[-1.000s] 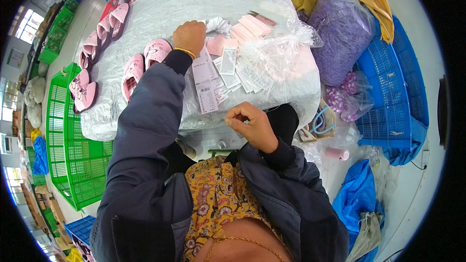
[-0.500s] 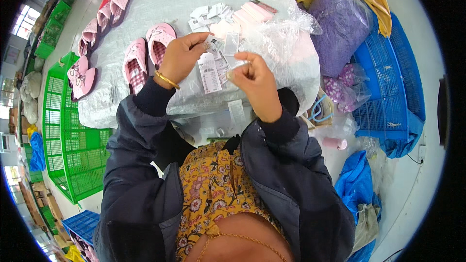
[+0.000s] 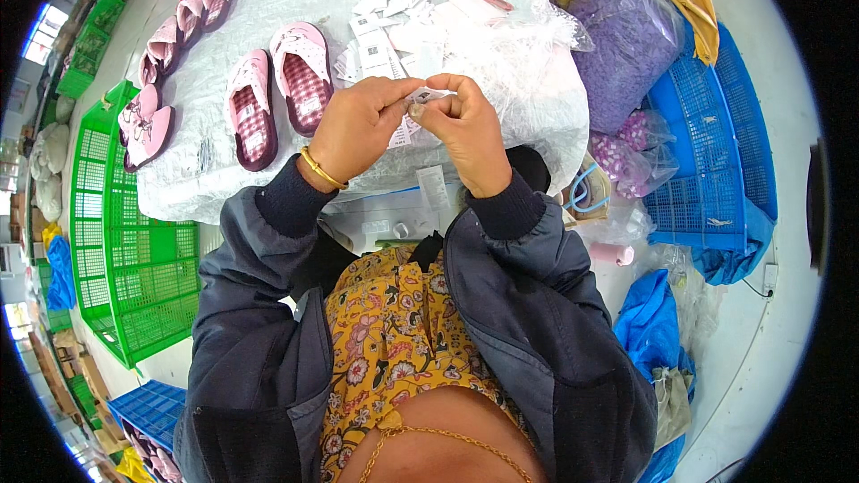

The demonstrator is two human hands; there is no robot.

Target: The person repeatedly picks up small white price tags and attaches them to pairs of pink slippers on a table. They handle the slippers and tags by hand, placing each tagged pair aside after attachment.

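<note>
"Both together now?"
"Yes. Apart half a second ago, the left hand (image 3: 360, 123) and right hand (image 3: 467, 136) have met, each pinching one small paper tag (image 3: 428, 96), upper middle of the frame."
"Its look?"
"White, dark-printed, partly covered."
"Long axis?"
"Seemingly left to right; which end leads, I can't tell."

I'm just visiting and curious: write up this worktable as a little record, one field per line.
Left hand: pinching a small white tag
Right hand: meeting the left at that same tag; anything else in its grip is hidden
Table: pale, plastic-like cover
Slippers: pink pair, side by side, checked insoles, heels toward the person
Beyond the hands: scattered paper tags
Left floor: green crate
Right side: blue crate, purple-filled bag
</note>
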